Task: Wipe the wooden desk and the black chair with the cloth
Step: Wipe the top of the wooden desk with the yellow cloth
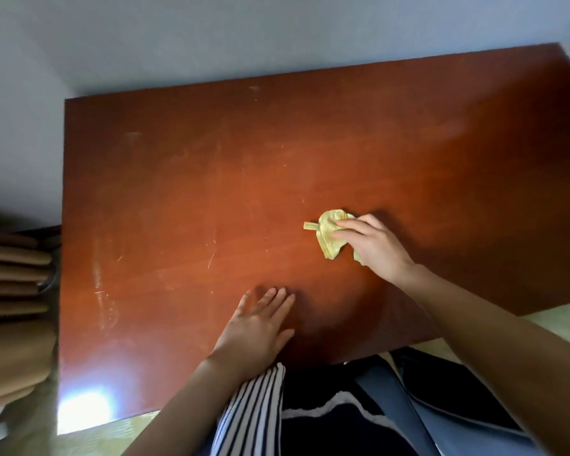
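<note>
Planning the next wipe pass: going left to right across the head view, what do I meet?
tan pleated fabric → bright glare on the wooden desk → left hand, lying flat → yellow cloth → right hand, pressing on it

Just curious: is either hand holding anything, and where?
Right hand presses the crumpled yellow cloth, fingers over its right side, onto the wooden desk; left hand lies flat, empty.

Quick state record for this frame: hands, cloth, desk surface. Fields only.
desk: reddish-brown wood, scuffs and pale smears toward its left side
cloth: yellow, crumpled, on the desk right of centre
right hand: presses on the cloth, fingers laid over it
left hand: flat on the desk near the front edge, holds nothing
beside desk: tan curtain folds at left
</note>
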